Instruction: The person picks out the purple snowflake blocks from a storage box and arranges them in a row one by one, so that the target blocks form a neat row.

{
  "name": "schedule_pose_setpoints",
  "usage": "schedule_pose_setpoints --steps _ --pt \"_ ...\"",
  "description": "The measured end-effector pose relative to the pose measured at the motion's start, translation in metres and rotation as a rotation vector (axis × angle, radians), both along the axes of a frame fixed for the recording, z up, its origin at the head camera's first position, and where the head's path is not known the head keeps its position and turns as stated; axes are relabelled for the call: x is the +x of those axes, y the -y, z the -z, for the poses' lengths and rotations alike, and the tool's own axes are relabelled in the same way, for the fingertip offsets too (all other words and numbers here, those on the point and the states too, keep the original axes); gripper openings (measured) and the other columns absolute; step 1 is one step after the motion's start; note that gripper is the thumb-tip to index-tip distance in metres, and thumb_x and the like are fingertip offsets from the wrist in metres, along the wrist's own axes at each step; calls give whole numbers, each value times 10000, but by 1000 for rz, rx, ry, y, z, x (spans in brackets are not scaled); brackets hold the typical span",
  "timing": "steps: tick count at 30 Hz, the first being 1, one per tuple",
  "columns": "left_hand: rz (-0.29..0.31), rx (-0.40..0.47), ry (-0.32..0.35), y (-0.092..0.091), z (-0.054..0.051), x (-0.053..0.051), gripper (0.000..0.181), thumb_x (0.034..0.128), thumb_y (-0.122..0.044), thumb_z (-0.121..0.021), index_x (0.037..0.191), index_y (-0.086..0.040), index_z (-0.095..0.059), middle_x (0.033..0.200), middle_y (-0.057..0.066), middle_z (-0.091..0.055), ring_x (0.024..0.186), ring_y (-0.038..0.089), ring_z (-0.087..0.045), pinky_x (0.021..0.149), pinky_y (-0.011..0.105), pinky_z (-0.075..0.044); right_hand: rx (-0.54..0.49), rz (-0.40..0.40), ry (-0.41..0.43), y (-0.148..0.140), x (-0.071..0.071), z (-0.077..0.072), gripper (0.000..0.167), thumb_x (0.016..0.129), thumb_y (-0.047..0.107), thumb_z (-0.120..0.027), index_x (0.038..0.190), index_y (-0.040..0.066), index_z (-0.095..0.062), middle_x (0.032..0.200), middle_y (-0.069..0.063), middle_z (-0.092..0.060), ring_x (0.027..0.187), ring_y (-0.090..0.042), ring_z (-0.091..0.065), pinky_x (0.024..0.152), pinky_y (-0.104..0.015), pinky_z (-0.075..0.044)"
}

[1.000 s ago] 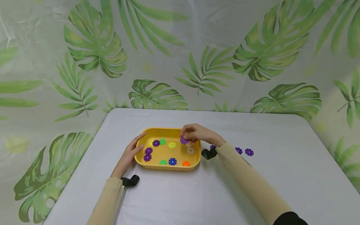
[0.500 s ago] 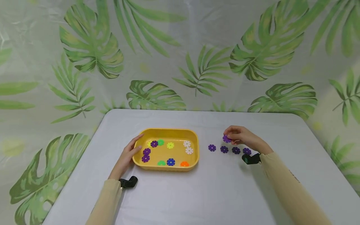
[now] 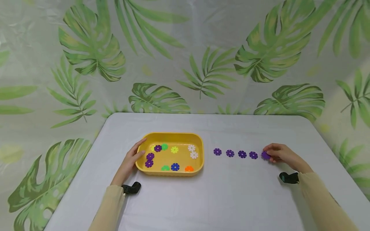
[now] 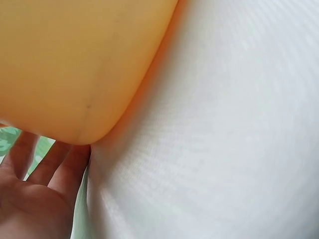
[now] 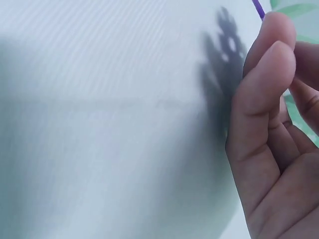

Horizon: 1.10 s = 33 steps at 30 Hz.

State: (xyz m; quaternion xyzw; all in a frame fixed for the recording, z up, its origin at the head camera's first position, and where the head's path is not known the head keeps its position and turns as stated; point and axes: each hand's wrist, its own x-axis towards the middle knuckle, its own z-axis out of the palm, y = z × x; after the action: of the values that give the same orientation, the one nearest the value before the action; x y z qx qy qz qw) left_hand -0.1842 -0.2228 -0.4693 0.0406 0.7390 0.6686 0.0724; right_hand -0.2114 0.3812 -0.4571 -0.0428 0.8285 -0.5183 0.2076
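One white tabletop (image 3: 202, 202) bears a yellow tray (image 3: 170, 173). The left hand (image 3: 129, 161) has its grip on the tray's left rim; well right of the tray, the right hand (image 3: 285, 155) pinches a purple disc (image 3: 264, 156) in its grip. Between tray and hand, four loose discs (image 3: 242, 154), also purple, form a row.

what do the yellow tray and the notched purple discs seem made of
Yellow tray: probably moulded plastic with a smooth, satin finish, judging by its even colour and rounded corners. Purple discs: likely plastic too, given their uniform colour and cleanly notched rims; the right wrist view catches one as a thin, straight edge. Their exact finish is hard to tell.
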Motion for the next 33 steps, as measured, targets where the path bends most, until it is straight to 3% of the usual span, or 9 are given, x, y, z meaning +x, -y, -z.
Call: schedule_pose_setpoints --steps 6,12,17,25,33 --pt "10 -13 -4 -4 -14 7 514 1012 -125 -462 1501 -95 -308 1580 105 -145 1437 285 -106 1143 466 -141 74 18 -31 -3 2 1 332 997 111 -479 1184 -163 -477 845 -92 -600 666 -149 -592 603 -270 -531" --pt "4 -34 -1 -4 -16 7 510 1014 -136 -461 1500 -100 -313 1578 103 -154 1437 284 -109 1144 462 -148 125 30 -78 5 1 -5 317 991 105 -483 1178 -150 -502 912 -119 -575 683 -160 -591 618 -282 -537" --pt "8 -26 -1 -4 -14 7 512 1013 -134 -464 1500 -100 -313 1580 103 -147 1438 283 -104 1144 463 -144 54 11 -136 27 -5 -17 359 1006 150 -476 1211 -145 -484 954 -204 -557 730 -210 -590 670 -317 -545" --pt "0 -10 -13 3 10 -4 506 1015 -173 -477 1500 -173 -334 1583 44 -150 1438 244 -111 1144 446 -147 -118 -87 -99 115 -32 -37 407 1006 220 -503 1248 -106 -476 1092 -267 -512 818 -272 -596 764 -345 -547" --pt "2 -9 -49 3 13 -5 498 1009 -158 -477 1491 -177 -352 1577 39 -179 1434 237 -135 1142 440 -161 -185 -226 -37 226 -48 -53 321 987 166 -524 1205 -70 -527 1115 -282 -524 791 -252 -576 740 -334 -548"
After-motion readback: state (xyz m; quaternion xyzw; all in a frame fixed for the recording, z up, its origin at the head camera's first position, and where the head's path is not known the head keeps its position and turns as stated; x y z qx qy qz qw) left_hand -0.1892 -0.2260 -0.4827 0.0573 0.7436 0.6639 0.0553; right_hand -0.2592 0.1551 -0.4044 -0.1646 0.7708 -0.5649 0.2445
